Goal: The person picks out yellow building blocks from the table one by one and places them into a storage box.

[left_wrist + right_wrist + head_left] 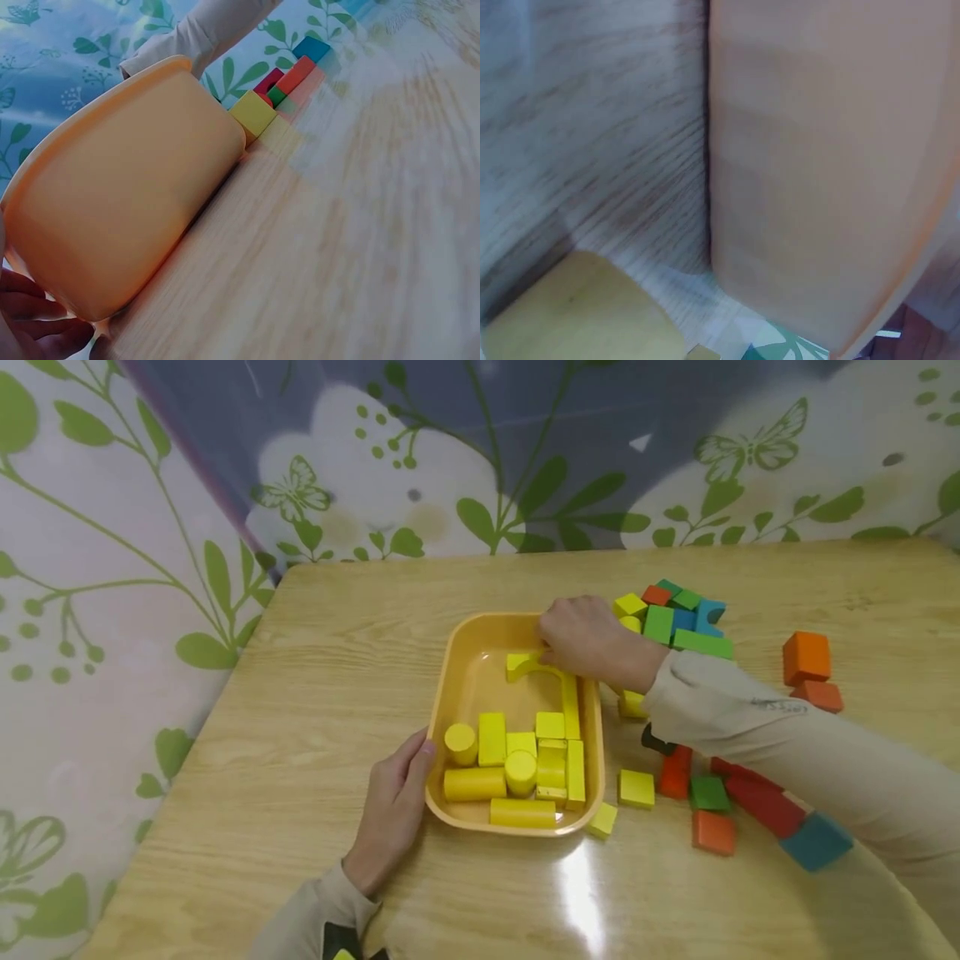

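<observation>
An orange-yellow plastic tray [465, 685] stands on the wooden table with several yellow blocks inside, among them cylinders [475, 784], cubes and a long bar [571, 708]. My left hand [392, 802] holds the tray's left side, thumb at the rim; its fingers [37, 326] show low on the outer wall in the left wrist view. My right hand [592, 639] reaches over the far right corner of the tray, its curled fingers on a yellow arch block [519, 666]. Part of the arch is hidden behind that hand. The right wrist view shows the tray's outer wall [817, 165].
Right of the tray lies a pile of mixed blocks, including a green block [658, 625] and a blue arch [708, 617]. Nearer are a yellow block [637, 789], red pieces [713, 832] and a blue block [816, 842]. Orange blocks [807, 657] sit farther right. A patterned wall borders the table.
</observation>
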Demonstrator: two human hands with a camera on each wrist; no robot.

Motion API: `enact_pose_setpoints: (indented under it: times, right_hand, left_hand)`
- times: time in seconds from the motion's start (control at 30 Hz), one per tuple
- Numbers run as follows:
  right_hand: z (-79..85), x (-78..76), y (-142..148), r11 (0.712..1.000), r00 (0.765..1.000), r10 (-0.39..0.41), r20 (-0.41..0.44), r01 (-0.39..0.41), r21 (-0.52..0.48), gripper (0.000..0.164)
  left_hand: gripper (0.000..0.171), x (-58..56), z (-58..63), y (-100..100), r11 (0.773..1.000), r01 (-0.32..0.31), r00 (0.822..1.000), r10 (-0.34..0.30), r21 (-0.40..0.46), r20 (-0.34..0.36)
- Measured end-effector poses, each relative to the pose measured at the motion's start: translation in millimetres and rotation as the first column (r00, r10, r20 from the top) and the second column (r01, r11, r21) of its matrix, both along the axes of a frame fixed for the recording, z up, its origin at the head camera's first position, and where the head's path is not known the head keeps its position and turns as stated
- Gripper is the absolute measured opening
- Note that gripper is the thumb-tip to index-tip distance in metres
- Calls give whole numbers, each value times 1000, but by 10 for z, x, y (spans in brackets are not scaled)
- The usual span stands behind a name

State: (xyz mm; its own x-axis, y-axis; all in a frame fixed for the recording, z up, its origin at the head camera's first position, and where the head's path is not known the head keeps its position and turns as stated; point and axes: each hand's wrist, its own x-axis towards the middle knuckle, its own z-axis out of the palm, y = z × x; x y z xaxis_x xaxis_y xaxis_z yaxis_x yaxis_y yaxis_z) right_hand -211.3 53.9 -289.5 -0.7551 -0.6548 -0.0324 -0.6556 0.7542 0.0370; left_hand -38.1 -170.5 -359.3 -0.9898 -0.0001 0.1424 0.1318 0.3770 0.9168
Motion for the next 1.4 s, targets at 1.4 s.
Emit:
enact_pose_setpoints:
  times: [1.4]
  right_hand:
    - [-101, -248, 1121, 983, 978, -57, 199, 90, -159, 46]
  left_hand:
    - [40, 7, -8, -9, 1000, -20, 1000, 19, -19, -15]
